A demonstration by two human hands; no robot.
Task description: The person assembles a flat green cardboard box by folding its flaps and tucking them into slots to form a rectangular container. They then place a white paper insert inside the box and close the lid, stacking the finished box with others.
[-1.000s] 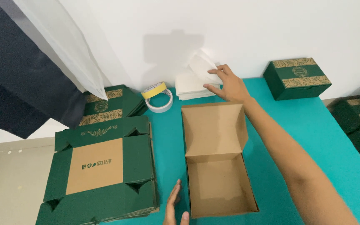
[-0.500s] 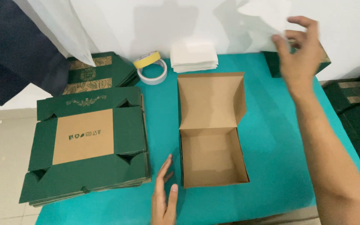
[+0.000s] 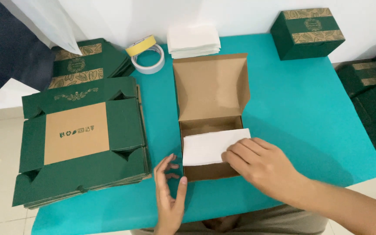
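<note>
White paper (image 3: 209, 147) goes into our open box (image 3: 209, 117): our right hand (image 3: 262, 165) presses it down, fingers flat, while our left hand (image 3: 170, 191), loosely open and holding nothing, steadies the box's side.

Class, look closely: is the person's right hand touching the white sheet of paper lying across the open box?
Touching. The head view shows the right hand with fingertips pressed flat on the white sheet over the open box.
</note>
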